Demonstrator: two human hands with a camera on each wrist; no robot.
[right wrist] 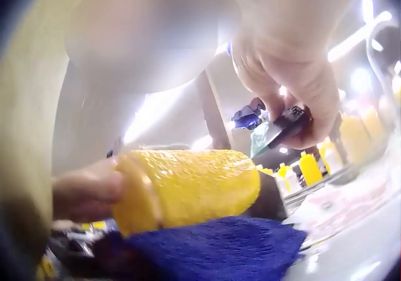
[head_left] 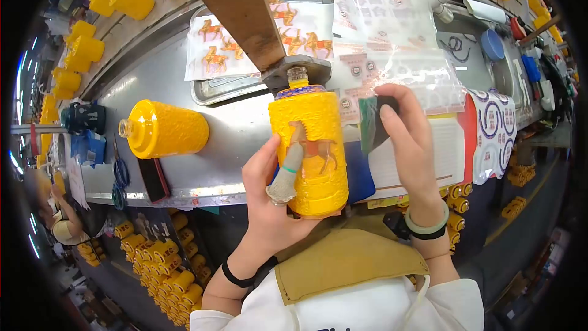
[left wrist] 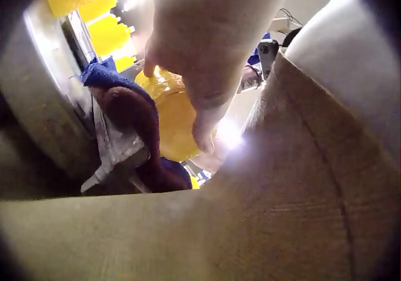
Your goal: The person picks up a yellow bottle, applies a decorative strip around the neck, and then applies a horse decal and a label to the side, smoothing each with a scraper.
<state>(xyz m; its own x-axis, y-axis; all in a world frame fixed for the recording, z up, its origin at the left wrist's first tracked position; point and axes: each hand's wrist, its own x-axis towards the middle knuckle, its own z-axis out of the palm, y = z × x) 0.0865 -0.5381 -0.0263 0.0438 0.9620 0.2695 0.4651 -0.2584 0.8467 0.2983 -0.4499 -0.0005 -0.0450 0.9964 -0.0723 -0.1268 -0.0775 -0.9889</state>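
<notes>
My left hand [head_left: 264,199] holds a yellow textured bottle [head_left: 321,190] from its left side and base, its thumb in a grey cloth cover [head_left: 288,178]. A brown-red horse decal [head_left: 320,148] shows on the bottle's front, the thumb lying over its left part. The clear glass neck points away from me, against a dark bracket [head_left: 312,68] on a wooden bar. In the right wrist view the bottle [right wrist: 200,184] lies over a blue cloth [right wrist: 225,249]. My right hand [head_left: 413,144] pinches a flat black-and-green scraper [head_left: 370,124], held to the right of the bottle.
Another yellow bottle [head_left: 168,129] lies on the metal table at left, near scissors [head_left: 120,175] and a dark red-edged box [head_left: 153,179]. Horse decal sheets [head_left: 214,40] lie on a tray behind; plastic-covered sheets [head_left: 398,43] are at right. The wooden bar [head_left: 236,6] crosses above.
</notes>
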